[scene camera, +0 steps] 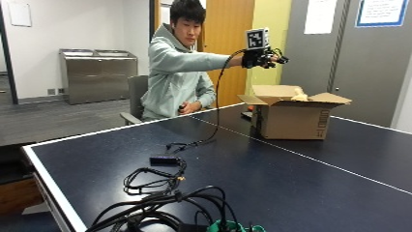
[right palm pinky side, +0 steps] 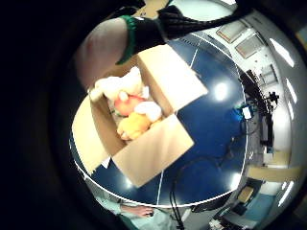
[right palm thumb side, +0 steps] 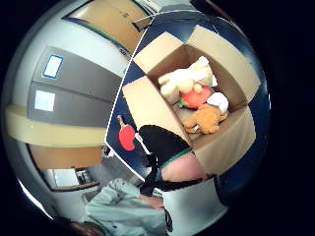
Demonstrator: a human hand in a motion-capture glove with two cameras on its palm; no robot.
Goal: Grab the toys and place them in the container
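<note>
My black-gloved right hand (scene camera: 262,58): raised at the end of my outstretched arm, above the box and well clear of it, nothing in it. Whether its fingers are straight or curled, I cannot tell from any view.

My bare left hand (scene camera: 188,108): low, close to my body at the table's far edge.

Open brown cardboard box (scene camera: 293,118): directly below my right hand, all four flaps (right palm pinky side: 172,79) folded outward, standing on the table beside the white centre line.

Cream plush toy (right palm thumb side: 187,78): inside the box, lying against one inner wall; a pale tip of it shows above the rim in the outside view.

Round orange-red soft toy (right palm thumb side: 196,98): inside the box, touching the cream plush.

Orange-brown plush animal with a white part (right palm thumb side: 207,117): inside the box, just beside the orange-red toy.

Red table tennis paddle (right palm thumb side: 126,135): on the table outside the box, near one flap.

Dark blue table tennis table with white lines (scene camera: 289,183): under the box.

Black coiled cables (scene camera: 161,193): on the table, well apart from my right hand, towards the near end.
</note>
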